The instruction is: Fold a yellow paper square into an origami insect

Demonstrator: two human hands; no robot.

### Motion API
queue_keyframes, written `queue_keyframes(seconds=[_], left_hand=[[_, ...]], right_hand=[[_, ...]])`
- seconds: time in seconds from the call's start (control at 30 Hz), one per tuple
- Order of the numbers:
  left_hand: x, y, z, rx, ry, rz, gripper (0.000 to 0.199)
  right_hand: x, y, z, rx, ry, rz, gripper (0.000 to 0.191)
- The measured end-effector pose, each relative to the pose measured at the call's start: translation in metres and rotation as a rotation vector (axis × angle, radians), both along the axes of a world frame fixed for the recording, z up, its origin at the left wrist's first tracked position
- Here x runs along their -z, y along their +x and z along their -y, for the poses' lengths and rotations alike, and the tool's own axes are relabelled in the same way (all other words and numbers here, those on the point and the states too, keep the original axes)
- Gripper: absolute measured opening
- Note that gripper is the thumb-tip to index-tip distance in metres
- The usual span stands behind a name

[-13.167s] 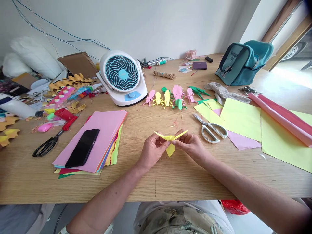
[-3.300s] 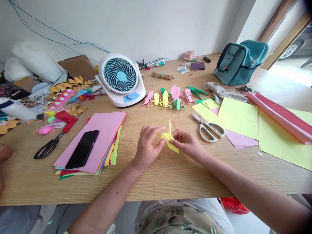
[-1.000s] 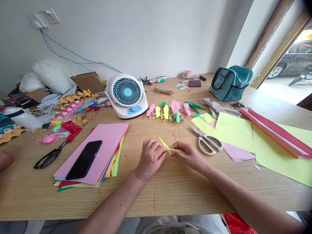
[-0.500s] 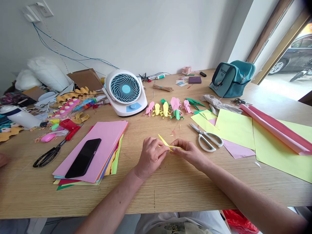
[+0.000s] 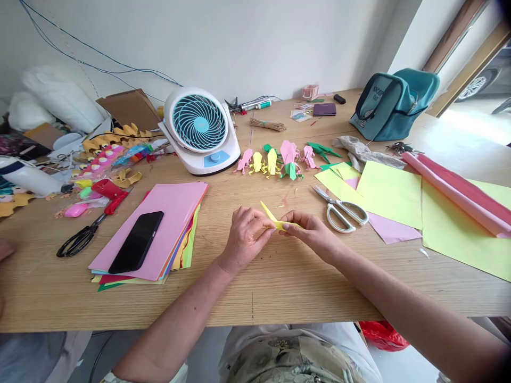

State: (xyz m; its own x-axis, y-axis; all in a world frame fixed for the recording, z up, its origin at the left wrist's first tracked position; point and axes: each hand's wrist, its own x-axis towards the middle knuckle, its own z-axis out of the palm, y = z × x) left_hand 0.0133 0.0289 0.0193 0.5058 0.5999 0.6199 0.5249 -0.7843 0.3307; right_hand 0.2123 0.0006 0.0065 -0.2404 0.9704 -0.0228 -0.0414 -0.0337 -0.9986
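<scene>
A small folded piece of yellow paper (image 5: 275, 219) is pinched between my two hands, just above the wooden table. My left hand (image 5: 248, 234) grips it from the left with thumb and forefinger. From the right, my right hand (image 5: 309, 232) holds its other side, the fingertips of both hands almost touching. One narrow yellow point sticks up between them; the rest is partly hidden by fingers. White-handled scissors (image 5: 346, 214) lie to the right of my right hand. Beyond my hands stands a row of folded paper figures, among them a pink one (image 5: 288, 152) and a yellow one (image 5: 272, 161).
At left a black phone (image 5: 136, 242) lies on a stack of coloured paper (image 5: 179, 194), beside black-handled scissors (image 5: 82, 239). A fan (image 5: 200, 125) stands behind. Yellow sheets (image 5: 391, 186), a pink roll (image 5: 459, 194) and a teal bag (image 5: 393, 106) are at right. Another person's hand (image 5: 5, 249) shows at the left edge.
The view has tilted down a little, so the table things sit higher in the picture. Both hands keep hold of the yellow paper, with only slight finger movement.
</scene>
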Motion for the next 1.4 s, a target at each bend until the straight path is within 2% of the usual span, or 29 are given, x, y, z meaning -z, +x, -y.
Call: queue_keyframes(seconds=[0.23, 0.4, 0.53, 0.8, 1.07, 1.17, 1.27, 1.4], left_hand=[[0.0, -0.002, -0.001, 0.054, 0.006, 0.045, 0.007], [0.001, -0.004, 0.001, -0.059, 0.093, 0.024, 0.011], [0.002, -0.004, 0.002, -0.078, 0.121, -0.05, 0.017], [0.004, -0.002, 0.002, -0.066, 0.103, -0.06, 0.016], [0.001, -0.002, 0.004, -0.038, 0.068, -0.05, 0.015], [-0.001, 0.0, 0.005, 0.0, 0.016, -0.004, 0.013], [0.001, 0.002, 0.007, 0.059, -0.098, 0.085, 0.011], [0.007, 0.007, 0.008, 0.01, -0.242, 0.216, 0.005]], right_hand=[[-0.007, 0.0, 0.002, 0.047, 0.055, 0.053, 0.027], [-0.009, 0.0, 0.002, 0.069, 0.087, 0.057, 0.026], [-0.009, 0.0, 0.001, 0.057, 0.089, 0.078, 0.029], [-0.006, -0.003, -0.001, -0.04, 0.0, 0.011, 0.04], [-0.012, -0.004, 0.002, -0.078, -0.069, -0.029, 0.045], [-0.009, -0.004, 0.0, -0.067, -0.011, -0.005, 0.045], [0.001, -0.006, -0.001, -0.051, 0.064, 0.012, 0.043], [0.013, -0.008, -0.001, -0.023, 0.137, 0.134, 0.033]])
